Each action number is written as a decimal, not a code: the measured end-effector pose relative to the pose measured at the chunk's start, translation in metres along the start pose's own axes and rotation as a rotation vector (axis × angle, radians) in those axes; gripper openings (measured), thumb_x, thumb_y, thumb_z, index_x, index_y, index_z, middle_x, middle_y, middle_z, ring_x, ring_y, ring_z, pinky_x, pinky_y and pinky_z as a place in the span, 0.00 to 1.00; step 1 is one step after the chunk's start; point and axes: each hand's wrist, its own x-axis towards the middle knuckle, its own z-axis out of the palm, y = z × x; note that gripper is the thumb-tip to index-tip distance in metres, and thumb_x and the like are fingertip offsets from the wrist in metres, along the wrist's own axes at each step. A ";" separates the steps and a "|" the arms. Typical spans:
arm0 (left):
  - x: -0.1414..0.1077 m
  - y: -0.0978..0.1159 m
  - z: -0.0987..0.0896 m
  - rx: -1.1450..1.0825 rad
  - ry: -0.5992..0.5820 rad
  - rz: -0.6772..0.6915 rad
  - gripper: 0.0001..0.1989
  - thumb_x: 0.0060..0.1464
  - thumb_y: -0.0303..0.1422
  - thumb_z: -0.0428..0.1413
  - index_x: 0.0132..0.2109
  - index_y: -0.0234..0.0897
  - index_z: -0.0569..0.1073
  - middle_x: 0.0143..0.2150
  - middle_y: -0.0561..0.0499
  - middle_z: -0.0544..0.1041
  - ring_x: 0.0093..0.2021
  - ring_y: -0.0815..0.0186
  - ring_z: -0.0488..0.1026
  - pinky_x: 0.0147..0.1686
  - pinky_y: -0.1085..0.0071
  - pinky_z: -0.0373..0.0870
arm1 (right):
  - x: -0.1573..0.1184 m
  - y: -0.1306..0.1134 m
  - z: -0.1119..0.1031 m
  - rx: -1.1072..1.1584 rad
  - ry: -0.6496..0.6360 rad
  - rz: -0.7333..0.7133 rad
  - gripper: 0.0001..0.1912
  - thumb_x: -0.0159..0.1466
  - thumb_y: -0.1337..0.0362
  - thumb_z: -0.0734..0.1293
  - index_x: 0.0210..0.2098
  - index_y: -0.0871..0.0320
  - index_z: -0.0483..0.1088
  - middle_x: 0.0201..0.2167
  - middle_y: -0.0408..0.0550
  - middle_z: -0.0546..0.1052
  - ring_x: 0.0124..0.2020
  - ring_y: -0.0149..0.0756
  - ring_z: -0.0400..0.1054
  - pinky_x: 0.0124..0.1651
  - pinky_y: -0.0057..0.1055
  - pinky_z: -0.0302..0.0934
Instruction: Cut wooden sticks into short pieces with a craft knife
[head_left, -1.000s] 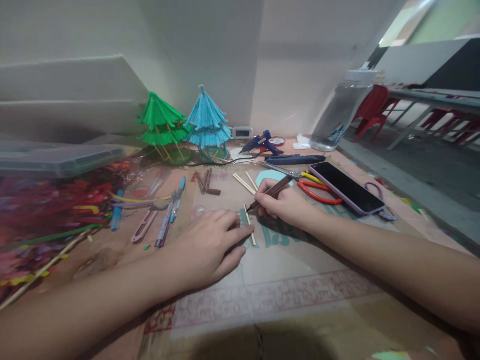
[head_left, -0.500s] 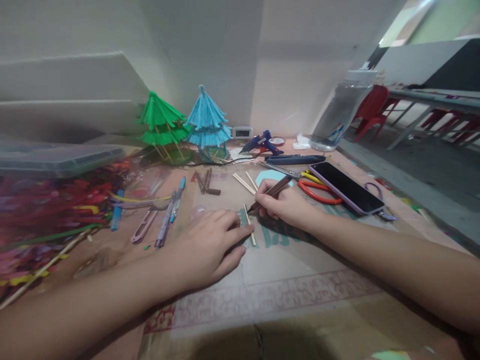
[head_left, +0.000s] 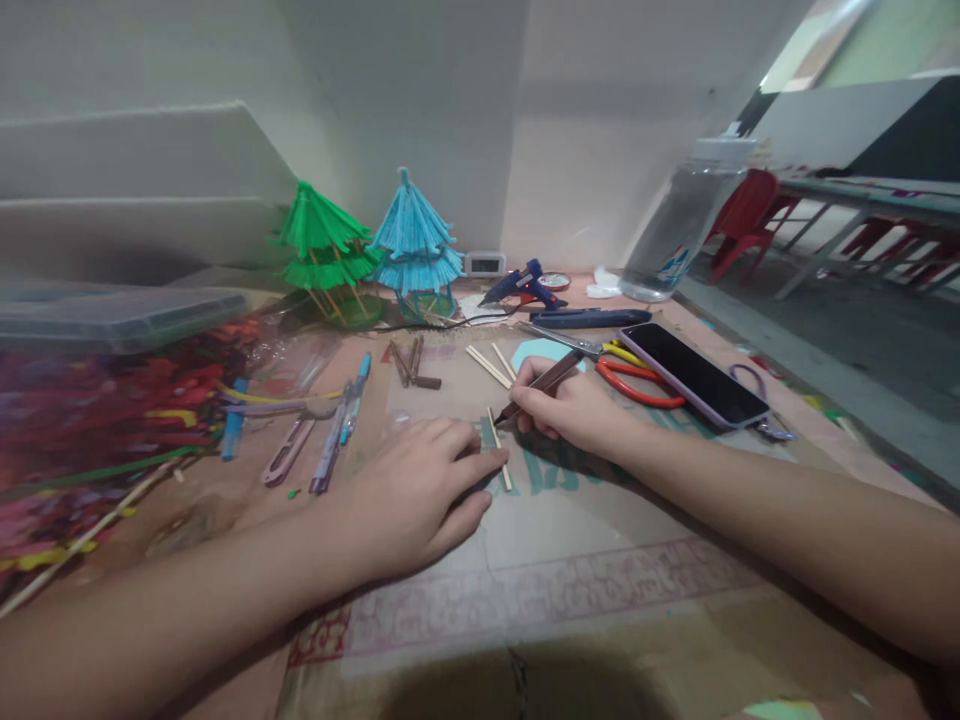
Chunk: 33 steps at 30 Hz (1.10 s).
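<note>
A short wooden stick (head_left: 493,428) lies on the cardboard sheet (head_left: 450,520) between my hands. The index fingertip of my left hand (head_left: 427,480) presses on this stick from the left; its fingers are stretched out and rest low on the sheet. My right hand (head_left: 562,400) is closed around a brown marker (head_left: 551,378), held like a pen, with the tip at the upper part of the stick. Just beyond lie several plain wooden sticks (head_left: 487,367), some brown sticks (head_left: 411,362) and the brown marker cap (head_left: 428,383).
Green (head_left: 326,235) and blue (head_left: 416,230) tiered paper models stand at the back, near a glue gun (head_left: 525,287). Scissors (head_left: 637,385), a phone (head_left: 694,375) and a water bottle (head_left: 679,225) are on the right. Pens (head_left: 330,440) and colourful scraps (head_left: 112,430) lie left.
</note>
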 end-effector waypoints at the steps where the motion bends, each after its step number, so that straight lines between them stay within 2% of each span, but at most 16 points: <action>1: 0.000 0.000 0.000 -0.002 -0.001 -0.001 0.19 0.69 0.37 0.47 0.61 0.37 0.72 0.47 0.41 0.73 0.47 0.52 0.71 0.46 0.52 0.72 | 0.000 0.000 0.000 0.000 -0.012 0.007 0.07 0.60 0.65 0.66 0.29 0.56 0.62 0.17 0.38 0.73 0.14 0.23 0.57 0.17 0.21 0.49; 6: 0.000 0.000 0.000 0.000 -0.014 -0.009 0.20 0.69 0.37 0.46 0.62 0.37 0.71 0.46 0.42 0.72 0.46 0.52 0.70 0.46 0.52 0.72 | -0.002 -0.003 -0.001 -0.012 -0.068 0.030 0.05 0.57 0.67 0.65 0.28 0.57 0.63 0.16 0.39 0.72 0.14 0.23 0.57 0.18 0.20 0.48; 12: 0.000 0.000 0.001 -0.002 -0.014 -0.013 0.20 0.69 0.37 0.47 0.62 0.38 0.72 0.47 0.42 0.72 0.47 0.52 0.71 0.46 0.52 0.72 | -0.001 -0.003 0.000 -0.002 -0.033 0.006 0.06 0.58 0.66 0.66 0.28 0.56 0.63 0.16 0.39 0.72 0.14 0.23 0.57 0.18 0.21 0.49; 19: -0.002 -0.001 0.001 0.004 -0.007 -0.011 0.20 0.69 0.37 0.47 0.62 0.39 0.71 0.46 0.42 0.72 0.46 0.52 0.70 0.45 0.52 0.71 | -0.003 -0.004 -0.001 0.008 -0.085 0.023 0.05 0.57 0.66 0.65 0.26 0.56 0.63 0.16 0.40 0.72 0.14 0.24 0.58 0.18 0.21 0.48; 26: -0.001 0.000 0.002 0.033 -0.026 -0.032 0.20 0.69 0.38 0.47 0.63 0.40 0.71 0.42 0.44 0.71 0.43 0.53 0.70 0.42 0.54 0.69 | -0.002 -0.005 0.001 -0.046 0.106 -0.071 0.07 0.62 0.61 0.66 0.31 0.56 0.64 0.20 0.41 0.74 0.19 0.27 0.62 0.20 0.22 0.55; 30: -0.001 0.000 0.002 0.052 -0.051 -0.034 0.21 0.69 0.38 0.46 0.64 0.40 0.70 0.41 0.44 0.72 0.43 0.53 0.71 0.43 0.54 0.69 | -0.002 -0.004 0.002 -0.084 0.114 -0.079 0.06 0.63 0.61 0.65 0.35 0.56 0.66 0.23 0.41 0.74 0.19 0.27 0.62 0.22 0.24 0.57; 33: -0.001 0.000 0.001 0.060 -0.061 -0.029 0.21 0.69 0.38 0.46 0.64 0.39 0.70 0.41 0.44 0.73 0.42 0.53 0.72 0.42 0.55 0.70 | -0.002 -0.004 0.002 -0.128 0.114 -0.065 0.06 0.63 0.61 0.65 0.33 0.57 0.66 0.23 0.42 0.75 0.19 0.28 0.62 0.22 0.24 0.57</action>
